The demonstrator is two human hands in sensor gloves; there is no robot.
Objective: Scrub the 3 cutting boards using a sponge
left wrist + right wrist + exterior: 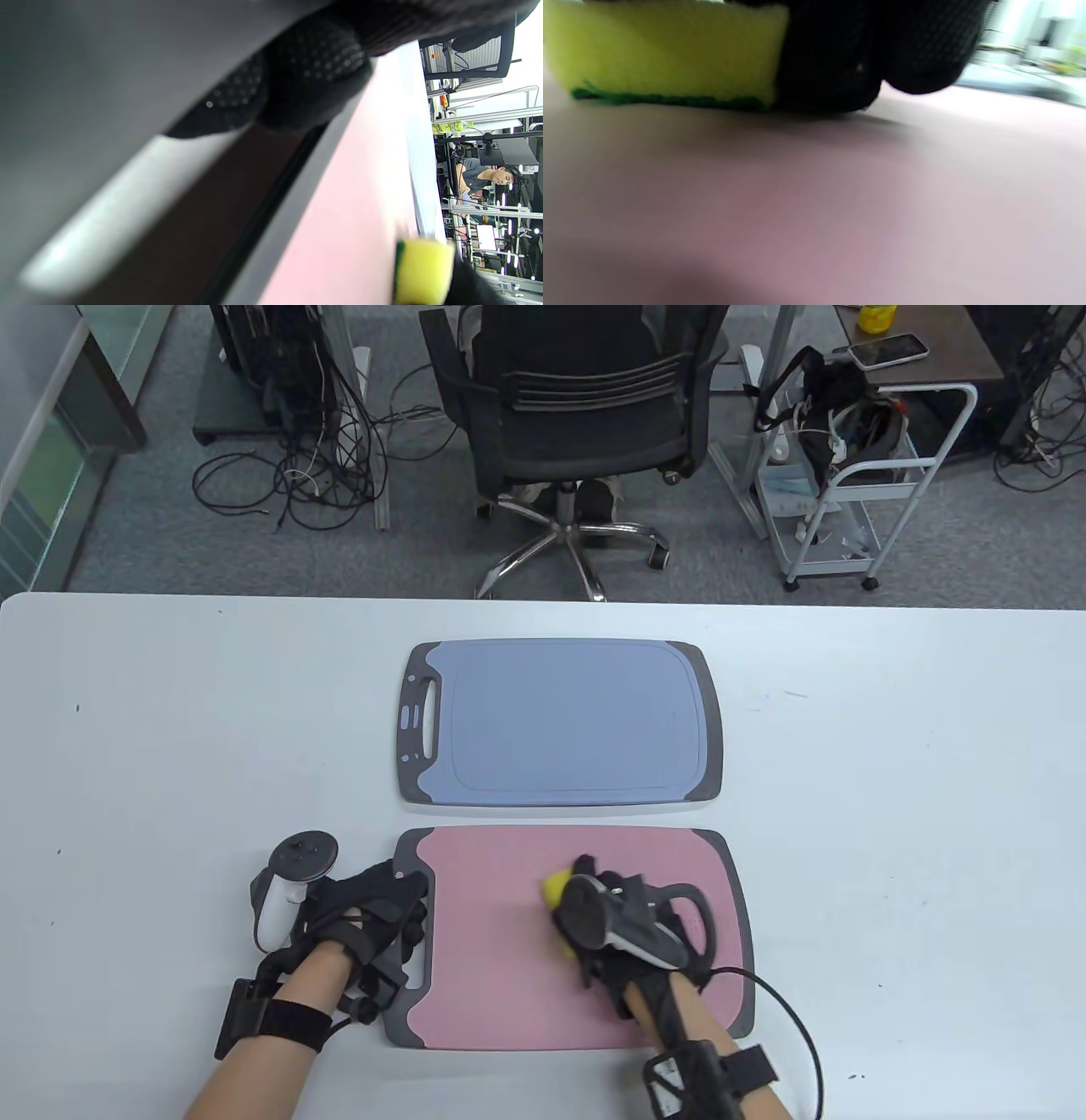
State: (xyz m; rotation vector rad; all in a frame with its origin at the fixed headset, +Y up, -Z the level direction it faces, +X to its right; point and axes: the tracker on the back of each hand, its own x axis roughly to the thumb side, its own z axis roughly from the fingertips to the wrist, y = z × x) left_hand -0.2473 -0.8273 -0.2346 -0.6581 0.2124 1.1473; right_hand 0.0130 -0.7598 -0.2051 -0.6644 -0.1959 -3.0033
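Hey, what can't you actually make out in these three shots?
- Third cutting board: only the pink board and blue board show in the table view.
- Sponge: mostly hidden under the right hand and its tracker.
- Left hand fingertips: blurred in the left wrist view.
- Phone screen: too small.

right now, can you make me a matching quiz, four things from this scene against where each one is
Things:
1. blue cutting board
2. pink cutting board
3. sponge
4. left hand

Places:
A. under the right hand, on the pink surface
B. far side, nearer the chair
C. on the pink board's handle end
D. nearest the person

Pairs: 1-B, 2-D, 3-A, 4-C
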